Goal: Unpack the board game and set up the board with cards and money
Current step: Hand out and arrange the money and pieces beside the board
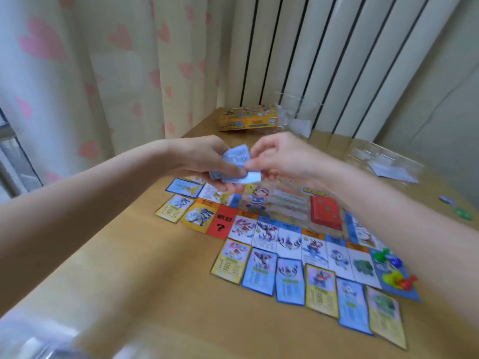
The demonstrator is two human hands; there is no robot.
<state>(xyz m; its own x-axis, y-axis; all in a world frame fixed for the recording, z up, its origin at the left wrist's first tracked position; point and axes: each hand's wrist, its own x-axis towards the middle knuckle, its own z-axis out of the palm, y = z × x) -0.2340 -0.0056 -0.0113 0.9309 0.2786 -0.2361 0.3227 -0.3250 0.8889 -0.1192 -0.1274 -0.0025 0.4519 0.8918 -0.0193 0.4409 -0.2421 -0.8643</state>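
Observation:
The game board [287, 237] lies flat on the wooden table [129, 268]. Above its far left part, my left hand [207, 159] holds a small stack of blue cards [234, 164]. My right hand [280, 156] pinches the front card of that stack at its right edge. Several property cards [305, 283] lie in a row along the board's near edge, and two more cards [178, 200] lie by its left side. A red card deck [326, 212] sits on the board's middle. Coloured pawns [394, 270] stand on the near right corner.
The yellow game box [247, 119] lies at the table's far edge beside crumpled clear plastic wrap [295, 117]. More clear wrapping [388, 164] and small green and blue pieces [460, 211] are at the right. A heart-print curtain [103, 73] hangs at the left.

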